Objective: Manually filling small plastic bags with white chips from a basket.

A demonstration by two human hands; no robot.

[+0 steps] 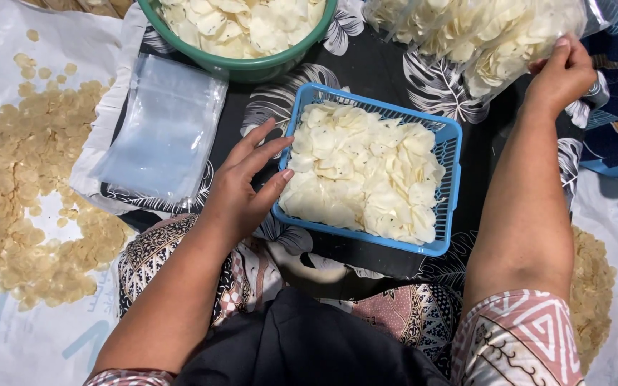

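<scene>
Basket: your blue basket (450, 187), heaped with pale chips (366, 175), sits on the dark leaf-print cloth (395, 68) just ahead of your knees.
Left hand: your left hand (244, 187) lies open, fingers spread, thumb and fingertips touching the basket's near-left rim; it grips nothing.
Right hand: your right hand (561, 75) is closed on the edge of a clear bag of chips (481, 32), up at the far right.
Doing it well: steady the basket by its rim with the flat left hand so it cannot slide, and keep the bag's mouth pinched high so nothing spills over the side.
Edges: the basket's far corner lies near the bag; its left rim has only a narrow strip of cloth before the stack of empty clear bags (162, 129). A green bowl (252, 68) of chips stands just beyond.
Open room: bare cloth shows between basket and right forearm; loose golden chips (30, 186) crowd the white sheet at left.
</scene>
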